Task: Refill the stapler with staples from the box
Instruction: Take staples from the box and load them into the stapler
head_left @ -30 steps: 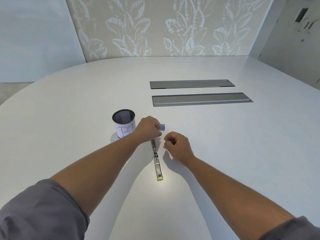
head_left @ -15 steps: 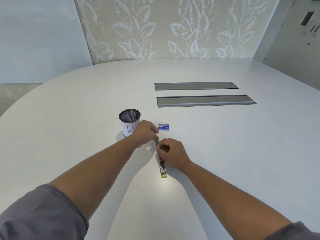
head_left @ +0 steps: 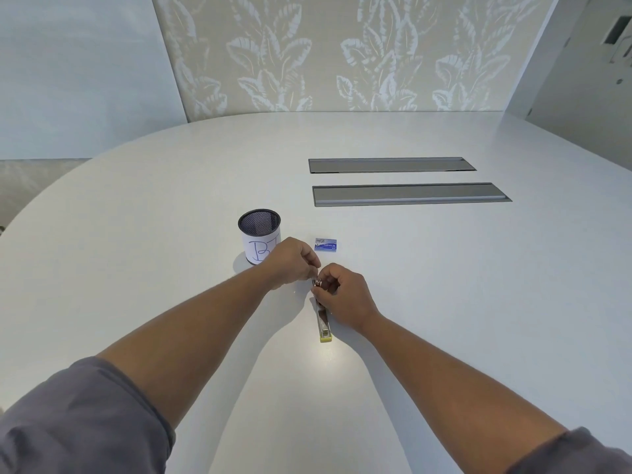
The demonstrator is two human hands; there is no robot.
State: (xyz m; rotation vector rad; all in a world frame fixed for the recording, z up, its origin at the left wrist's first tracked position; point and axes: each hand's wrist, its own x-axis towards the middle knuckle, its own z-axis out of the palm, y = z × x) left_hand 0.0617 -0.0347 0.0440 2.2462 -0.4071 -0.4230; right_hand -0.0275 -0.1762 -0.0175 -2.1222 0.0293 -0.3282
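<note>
A stapler [head_left: 323,323] lies opened out flat on the white table [head_left: 444,285], its yellow tip towards me. My left hand [head_left: 293,265] pinches its far end. My right hand [head_left: 343,297] rests over the stapler's far half, fingers curled around a small shiny strip of staples [head_left: 317,283] just where the two hands meet. The small blue staple box [head_left: 326,244] sits on the table just beyond both hands, touched by neither. Most of the stapler's far half is hidden under my right hand.
A black mesh pen cup [head_left: 259,230] with a white paper label stands left of the box, close to my left hand. Two long grey cable hatches [head_left: 410,194] are set into the table farther back.
My left hand has let go of the staple box and come down to the stapler's far end. My right hand has moved left onto the stapler. The box now lies free on the table.
</note>
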